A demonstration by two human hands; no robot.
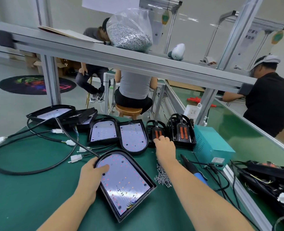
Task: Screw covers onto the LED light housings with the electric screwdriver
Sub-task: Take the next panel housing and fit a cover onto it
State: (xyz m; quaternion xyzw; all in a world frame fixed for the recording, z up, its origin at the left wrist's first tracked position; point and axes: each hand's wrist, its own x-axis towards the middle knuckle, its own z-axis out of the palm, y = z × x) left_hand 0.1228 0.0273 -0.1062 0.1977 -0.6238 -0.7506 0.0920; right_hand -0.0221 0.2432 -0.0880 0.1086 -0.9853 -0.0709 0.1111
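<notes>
About 5 housings (125,182), 2 cover stacks (181,130), 1 screwdriver (193,170).

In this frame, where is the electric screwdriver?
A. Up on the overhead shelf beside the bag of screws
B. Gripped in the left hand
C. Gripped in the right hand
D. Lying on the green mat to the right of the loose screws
D: the electric screwdriver lies on the green mat right of the loose screws, while the right hand reaches to a black cover and the left hand holds the nearest LED housing.
</notes>
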